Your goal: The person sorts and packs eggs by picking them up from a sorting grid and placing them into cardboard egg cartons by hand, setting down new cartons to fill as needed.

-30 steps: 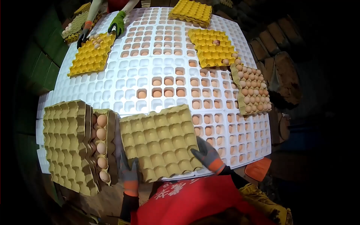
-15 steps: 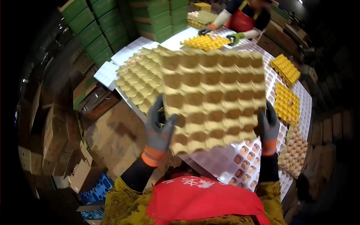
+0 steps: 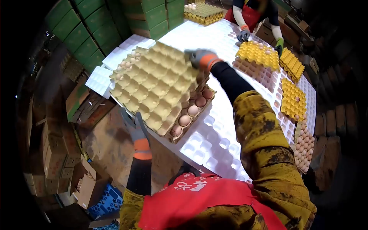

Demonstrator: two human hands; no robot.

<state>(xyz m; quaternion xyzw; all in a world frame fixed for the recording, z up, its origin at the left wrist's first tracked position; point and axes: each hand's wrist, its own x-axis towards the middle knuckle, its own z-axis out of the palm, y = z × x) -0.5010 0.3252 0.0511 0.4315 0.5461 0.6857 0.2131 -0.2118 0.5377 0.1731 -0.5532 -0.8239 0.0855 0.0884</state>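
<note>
I hold an empty brown cardboard egg tray flat, low over a stack of trays at the table's left edge. A row of brown eggs in the tray underneath shows along its right side. My left hand, in a grey glove with an orange cuff, grips the tray's near edge. At the far corner my right hand, gloved the same way, grips the tray with the arm stretched across the table.
The white gridded table runs to the right, bearing yellow trays and a tray full of eggs. A co-worker handles a yellow tray at the far end. Green crates and cardboard boxes stand left.
The cardboard tray went from lying on the table, to being lifted in front of me, to lying low over the egg stack at the left. My view has swung left.
</note>
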